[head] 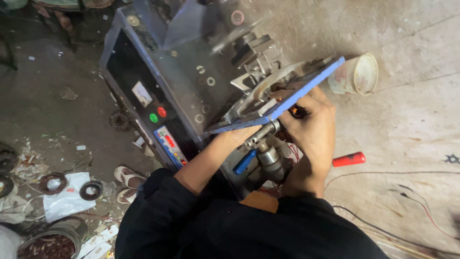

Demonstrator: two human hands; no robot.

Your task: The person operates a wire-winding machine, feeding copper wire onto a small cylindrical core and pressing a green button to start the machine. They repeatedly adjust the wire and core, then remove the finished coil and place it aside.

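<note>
A grey metal machine (182,72) stands on the floor with a tilted blue plate (306,88) at its front. My right hand (311,132) reaches under the plate's edge, fingers curled on a dark, coppery part (297,112). My left forearm runs up from the lower left. My left hand (237,136) slips beneath the blue plate and is mostly hidden, next to a shiny metal shaft (261,135). A blue lever handle (245,162) hangs just below the shaft.
The machine's side panel (143,96) carries green and red buttons. Near it on the concrete floor are a stained white cup (355,74), a red-handled tool (348,159) and loose wires (412,201). Dark rings (90,190), scraps and a sandalled foot (128,176) lie at left.
</note>
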